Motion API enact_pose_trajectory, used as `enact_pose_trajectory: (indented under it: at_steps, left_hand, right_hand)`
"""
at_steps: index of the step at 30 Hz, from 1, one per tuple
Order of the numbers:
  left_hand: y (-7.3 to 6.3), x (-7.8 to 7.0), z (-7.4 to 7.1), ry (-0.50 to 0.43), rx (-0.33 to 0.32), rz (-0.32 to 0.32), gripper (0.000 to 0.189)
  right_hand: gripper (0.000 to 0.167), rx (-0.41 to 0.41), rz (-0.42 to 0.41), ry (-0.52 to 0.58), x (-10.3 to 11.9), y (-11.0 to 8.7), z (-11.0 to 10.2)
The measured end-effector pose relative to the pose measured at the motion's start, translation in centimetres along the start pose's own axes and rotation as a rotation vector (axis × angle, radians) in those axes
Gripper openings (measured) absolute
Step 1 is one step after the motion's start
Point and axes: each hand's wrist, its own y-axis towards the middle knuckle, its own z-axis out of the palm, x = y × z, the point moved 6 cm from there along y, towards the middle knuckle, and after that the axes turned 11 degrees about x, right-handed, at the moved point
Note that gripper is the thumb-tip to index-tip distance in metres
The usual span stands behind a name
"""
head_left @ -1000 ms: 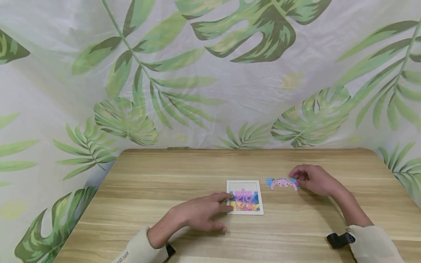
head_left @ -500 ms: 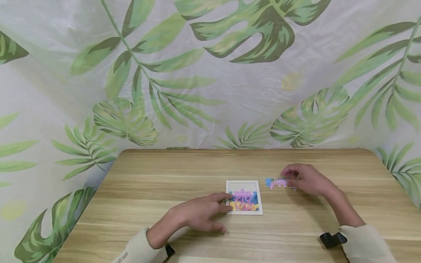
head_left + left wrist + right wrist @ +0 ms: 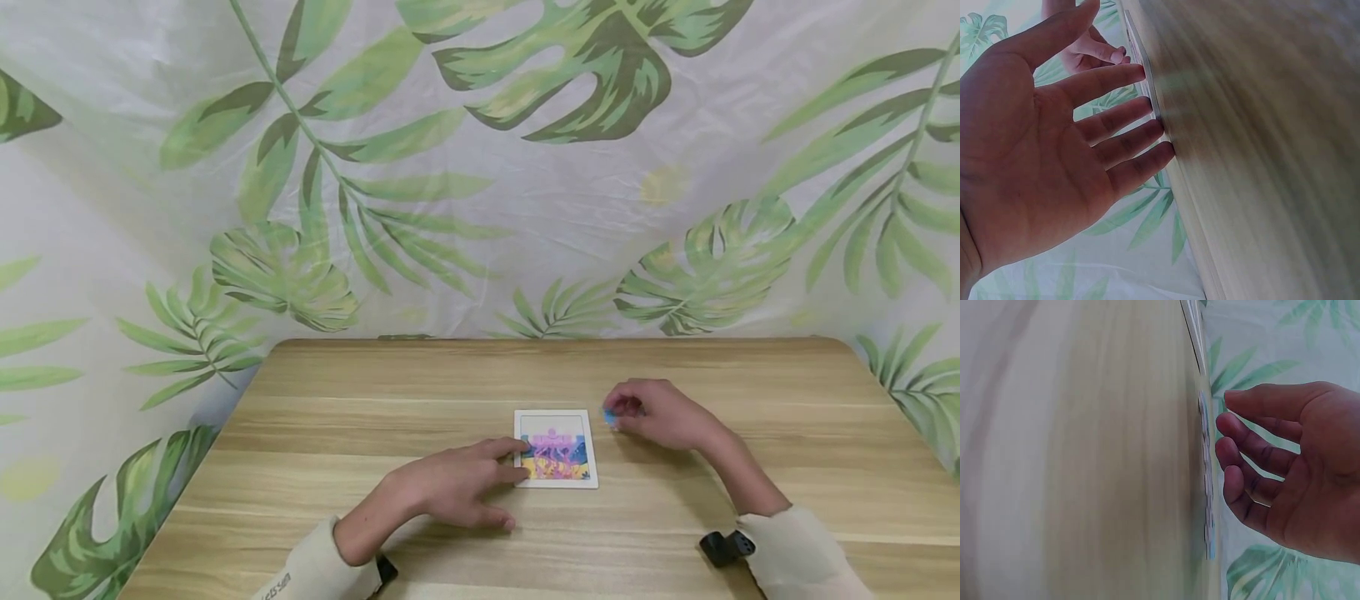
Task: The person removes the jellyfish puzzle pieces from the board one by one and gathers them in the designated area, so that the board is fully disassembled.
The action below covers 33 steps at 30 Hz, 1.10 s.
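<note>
At lower centre, we are resting our straight-fingered left hand (image 3: 461, 487) on the framed puzzle (image 3: 551, 422). Just right, our right hand (image 3: 663, 414), loosely curled, holding nothing, is hovering over puzzle pieces (image 3: 1207, 469).

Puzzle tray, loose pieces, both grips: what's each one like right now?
Puzzle tray: flat, partly filled, far part bare
Loose pieces: flat on the table, outside the tray
Left grip: fingers outstretched, touching the tray
Right grip: loosely curled over the pieces, apparently holding nothing
</note>
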Motion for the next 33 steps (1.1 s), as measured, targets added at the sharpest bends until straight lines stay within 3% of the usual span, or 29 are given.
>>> enact_pose_trajectory:
  at_steps: [8,22,33]
  left_hand:
    - [0.0,0.1,-0.2,0.013,-0.003,0.014,0.064]
    - [-1.3,-0.4,-0.9,0.009,-0.015,-0.011,0.060]
    - [-2.0,-1.0,0.0,0.068,-0.022,0.001,0.063]
  right_hand:
    - [0.016,-0.002,-0.029,-0.022,1.5,0.9,0.4]
    - [0.016,0.042,-0.056,-0.069,3.9,3.0,2.2]
    - [0.016,0.073,-0.069,-0.075,6.2,4.8,3.9]
